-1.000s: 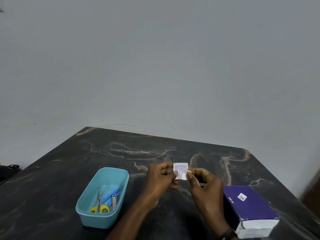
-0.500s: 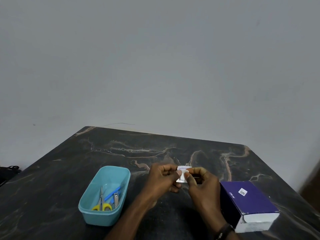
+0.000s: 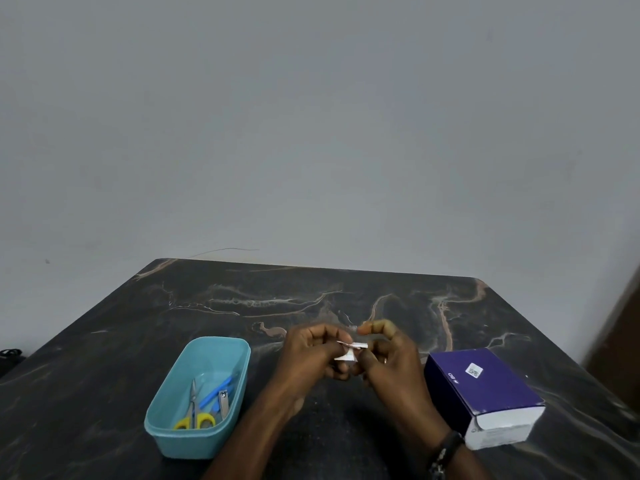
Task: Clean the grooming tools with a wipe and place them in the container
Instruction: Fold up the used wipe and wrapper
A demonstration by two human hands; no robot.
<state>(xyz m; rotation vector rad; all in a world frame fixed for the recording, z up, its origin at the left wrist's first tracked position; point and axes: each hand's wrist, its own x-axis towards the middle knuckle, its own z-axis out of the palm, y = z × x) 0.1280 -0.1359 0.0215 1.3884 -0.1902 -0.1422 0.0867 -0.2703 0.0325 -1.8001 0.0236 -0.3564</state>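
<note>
Above the middle of the dark marble table (image 3: pixel 346 296), my left hand (image 3: pixel 311 355) and my right hand (image 3: pixel 388 358) both pinch a small white wipe sachet (image 3: pixel 348 353) between them. The sachet is bent and its top edge looks split apart. To the left stands a light blue container (image 3: pixel 207 355). Inside it lie yellow-handled scissors (image 3: pixel 194 412), a blue-handled tool (image 3: pixel 216 393) and a metal nail clipper (image 3: pixel 223 403).
A purple and white box (image 3: pixel 485 393) lies to the right of my hands, close to the table's right edge. A grey wall rises behind the table. Something black (image 3: pixel 8 358) sits beyond the left edge.
The sachet was flat and upright between my fingertips a second ago. Now it has been lowered, bent and pulled apart at the top, with my hands a little closer to me.
</note>
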